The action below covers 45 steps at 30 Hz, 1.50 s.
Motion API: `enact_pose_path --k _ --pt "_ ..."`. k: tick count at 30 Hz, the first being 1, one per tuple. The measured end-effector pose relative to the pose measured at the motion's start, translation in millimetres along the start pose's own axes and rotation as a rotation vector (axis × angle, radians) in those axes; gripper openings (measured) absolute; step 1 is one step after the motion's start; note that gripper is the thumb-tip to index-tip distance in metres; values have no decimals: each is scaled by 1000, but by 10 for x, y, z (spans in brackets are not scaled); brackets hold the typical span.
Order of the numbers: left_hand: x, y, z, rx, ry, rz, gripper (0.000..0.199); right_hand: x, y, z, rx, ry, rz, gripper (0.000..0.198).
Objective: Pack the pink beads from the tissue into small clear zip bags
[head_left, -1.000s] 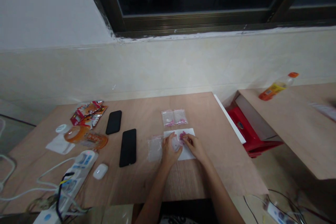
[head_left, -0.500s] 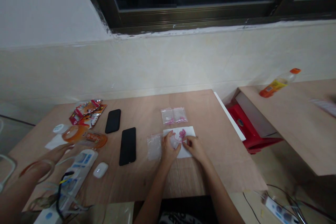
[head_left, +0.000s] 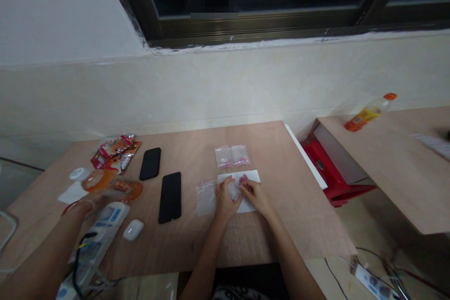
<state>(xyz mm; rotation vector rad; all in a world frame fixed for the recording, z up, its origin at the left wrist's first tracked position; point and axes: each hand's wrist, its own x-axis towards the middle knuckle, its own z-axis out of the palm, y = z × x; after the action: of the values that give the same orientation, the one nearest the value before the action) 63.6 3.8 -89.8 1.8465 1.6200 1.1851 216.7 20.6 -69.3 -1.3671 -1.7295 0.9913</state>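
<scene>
A white sheet of paper [head_left: 253, 177] lies on the desk with a small cluster of pink beads [head_left: 243, 178] on it. My left hand [head_left: 227, 200] rests over the paper's left part, thumb and index finger curved around a thin pink thread whose ends I cannot make out. My right hand [head_left: 257, 196] pinches at the thread beside the beads; its fingertips partly cover the cluster, and any bead between them is too small to see. A clear plastic bag [head_left: 206, 198] lies left of my left hand. Two small zip bags [head_left: 232, 155] with pink beads lie beyond the paper.
Two black phones [head_left: 170, 198] and a white earbud case [head_left: 133, 229] lie to the left. Another person's arm [head_left: 52, 243] reaches over the power strip [head_left: 110, 218] near an orange drink bottle [head_left: 124, 187]. Snack packets [head_left: 117, 152] lie behind. Another bottle [head_left: 369, 115] stands on the right desk.
My right hand has moved slightly up and left, over the edge of the bead cluster. My left hand stays in place. The other person's hand has moved right toward the orange bottle.
</scene>
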Motion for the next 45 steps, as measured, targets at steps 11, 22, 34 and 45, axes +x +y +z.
enact_pose_path --k 11,22,34,45 --pt "-27 -54 30 -124 62 -63 68 -100 149 -16 -149 -10 41 24" --pt "-21 -60 40 -117 60 -49 66 -75 93 8 -246 -10 43 22" --pt "-7 -6 -5 -44 6 -23 66 -7 24 50 37 80 40 32" --pt "-1 9 -14 -37 -15 -57 65 -45 102 -126 -263 114 99 30"
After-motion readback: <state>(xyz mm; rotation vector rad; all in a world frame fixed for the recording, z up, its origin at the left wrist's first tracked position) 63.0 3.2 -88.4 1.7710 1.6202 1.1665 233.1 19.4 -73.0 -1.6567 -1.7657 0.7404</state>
